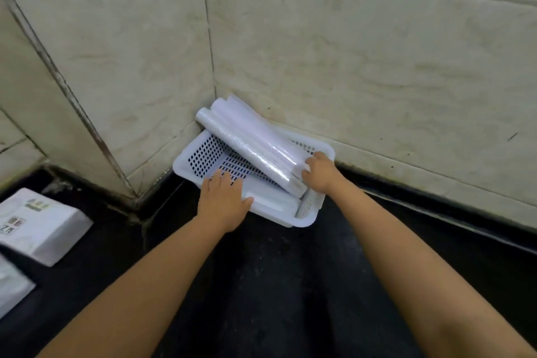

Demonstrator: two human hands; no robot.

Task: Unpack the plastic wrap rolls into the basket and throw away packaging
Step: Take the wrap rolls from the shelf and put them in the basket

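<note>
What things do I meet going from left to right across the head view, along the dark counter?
White box → left hand on the basket rim → right hand holding the near end of the rolls.

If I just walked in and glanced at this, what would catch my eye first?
Probably the white basket pushed into the corner of the tiled wall, with long plastic wrap rolls leaning out over its far rim. The right hand grips the near end of the rolls, while the left hand rests flat on the basket's near edge. A white box lies on the dark counter, far left.
</note>
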